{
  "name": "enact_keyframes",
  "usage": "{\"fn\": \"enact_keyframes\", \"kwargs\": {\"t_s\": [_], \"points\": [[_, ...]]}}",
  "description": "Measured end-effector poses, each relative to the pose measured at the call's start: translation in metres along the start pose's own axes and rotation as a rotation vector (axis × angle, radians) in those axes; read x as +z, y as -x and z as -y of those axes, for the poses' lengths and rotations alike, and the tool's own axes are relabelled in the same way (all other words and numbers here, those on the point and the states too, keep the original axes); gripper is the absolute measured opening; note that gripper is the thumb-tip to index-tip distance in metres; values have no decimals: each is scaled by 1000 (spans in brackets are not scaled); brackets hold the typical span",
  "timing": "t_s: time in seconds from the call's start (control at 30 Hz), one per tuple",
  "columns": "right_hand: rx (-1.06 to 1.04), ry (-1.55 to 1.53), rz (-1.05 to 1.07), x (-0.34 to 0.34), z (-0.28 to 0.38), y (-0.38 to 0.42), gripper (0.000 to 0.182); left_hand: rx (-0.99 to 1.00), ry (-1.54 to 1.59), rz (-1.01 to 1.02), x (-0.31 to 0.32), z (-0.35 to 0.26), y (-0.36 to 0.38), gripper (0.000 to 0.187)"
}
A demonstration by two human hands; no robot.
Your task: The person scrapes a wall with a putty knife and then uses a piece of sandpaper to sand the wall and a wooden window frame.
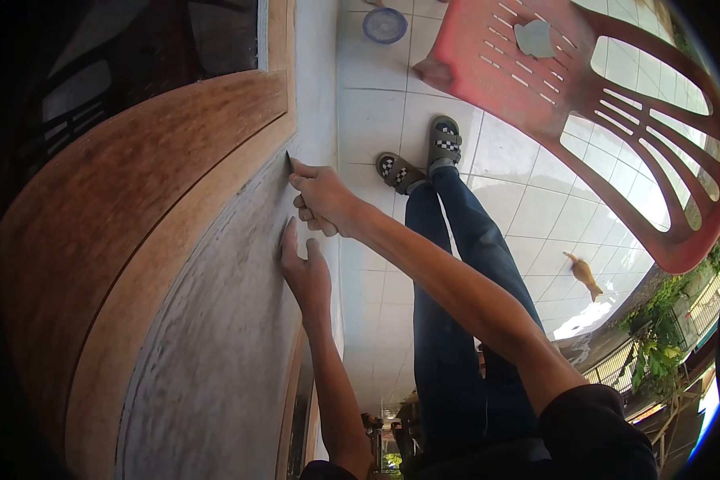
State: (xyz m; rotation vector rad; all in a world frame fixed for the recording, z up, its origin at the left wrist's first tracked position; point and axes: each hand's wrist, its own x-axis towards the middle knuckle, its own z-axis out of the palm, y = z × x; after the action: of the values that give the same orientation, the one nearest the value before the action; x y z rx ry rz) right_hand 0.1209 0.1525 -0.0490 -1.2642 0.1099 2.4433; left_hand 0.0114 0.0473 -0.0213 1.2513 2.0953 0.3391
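My right hand (322, 200) reaches across my legs to a grey, rough surface (216, 336). Its fingers are curled around a small thin dark tool (288, 160), whose tip touches the grey surface where it meets the wooden frame (136, 208). Just below, my left hand (302, 272) lies with fingers extended and pressed flat against the same grey surface, holding nothing. What kind of tool it is cannot be made out.
My legs in blue jeans (456, 264) stretch out to checkered sandals (424, 156) on a white tiled floor (528, 200). A red plastic chair (616, 96) stands at the right. A blue round lid (385, 24) and a small orange object (584, 274) lie on the tiles.
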Motion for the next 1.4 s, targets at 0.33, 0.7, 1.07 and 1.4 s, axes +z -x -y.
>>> {"fn": "enact_keyframes", "kwargs": {"t_s": [0.33, 0.7, 1.07, 1.4], "points": [[-68, 28, -14, 15, 6, 25, 43, 124, -137, -46, -1, -14, -3, 26], [-91, 12, -3, 18, -9, 26, 53, -37, -94, 108, -9, -13, -2, 30], [-111, 37, 51, 19, -11, 38, 52, -218, -41, 286, -15, -38, -4, 42], [-110, 75, 20, 15, -9, 32, 52, -197, 29, 211, -10, -32, -3, 40]]}}
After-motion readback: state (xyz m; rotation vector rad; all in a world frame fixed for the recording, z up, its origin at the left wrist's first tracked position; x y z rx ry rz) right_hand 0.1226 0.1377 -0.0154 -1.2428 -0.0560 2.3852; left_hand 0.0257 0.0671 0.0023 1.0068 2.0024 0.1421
